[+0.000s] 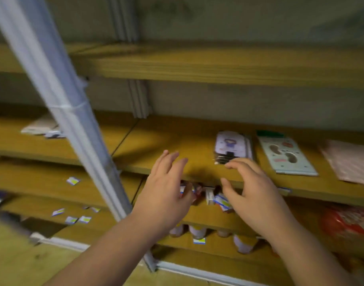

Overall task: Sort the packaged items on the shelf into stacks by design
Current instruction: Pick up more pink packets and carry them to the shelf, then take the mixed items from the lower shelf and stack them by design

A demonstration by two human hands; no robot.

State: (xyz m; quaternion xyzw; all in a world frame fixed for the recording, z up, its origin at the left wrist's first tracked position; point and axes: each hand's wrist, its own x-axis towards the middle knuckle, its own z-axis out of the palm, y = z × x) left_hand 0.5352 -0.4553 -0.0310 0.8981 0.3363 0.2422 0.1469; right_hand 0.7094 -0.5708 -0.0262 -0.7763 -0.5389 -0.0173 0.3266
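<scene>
On the wooden shelf (177, 145) lies a stack of lilac packets (231, 146) printed with a small figure. To its right rests a pale green packet (286, 154) with footprint shapes, and further right a pink patterned packet (350, 161). My left hand (166, 188) hovers at the shelf's front edge with its fingers spread and nothing in it. My right hand (253, 188) is open too, its fingertips just at the near end of the lilac stack. The whole view is blurred.
A white metal upright (59, 104) slants across the left. More packets (42, 127) lie on the left shelf bay. Price tags (220, 200) hang on the lower shelf edges. Bottles (197, 232) and a red bag (348, 221) sit on shelves below.
</scene>
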